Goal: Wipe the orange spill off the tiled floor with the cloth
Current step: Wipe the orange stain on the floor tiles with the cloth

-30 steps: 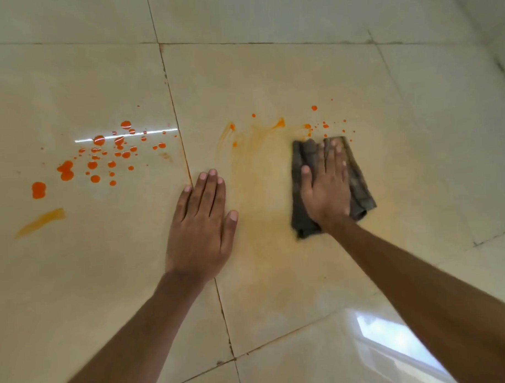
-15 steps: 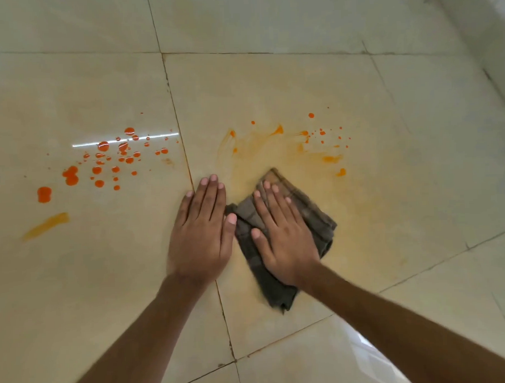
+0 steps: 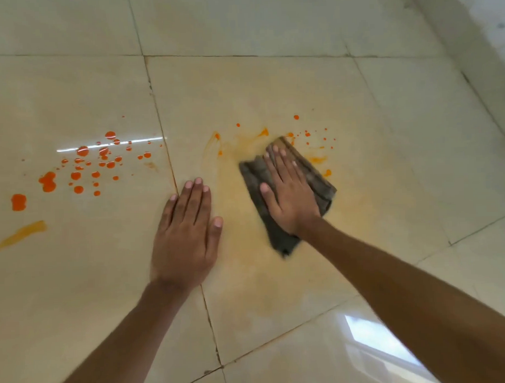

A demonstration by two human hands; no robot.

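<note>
Roughly half done, I'd say. The right hand (image 3: pixel 288 195) is pressed flat on the dark cloth (image 3: pixel 285 190) mid-frame, palm down rather than gripping, and the tile around it only shows a pale orange haze (image 3: pixel 246 220). The left hand (image 3: pixel 187 231) is spread flat on the floor (image 3: pixel 270 84), empty. Left of frame, the big orange drops (image 3: pixel 81 168) and a streak (image 3: pixel 21 235) look untouched, plus specks (image 3: pixel 315 137) by the cloth.

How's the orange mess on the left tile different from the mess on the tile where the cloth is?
The left tile's spill is mostly beaded bright drops, untouched; the cloth tile's spill is largely smeared into a pale film. The right hand presses the cloth on that film; the left hand lies bare between them. Both keep some specks.
</note>
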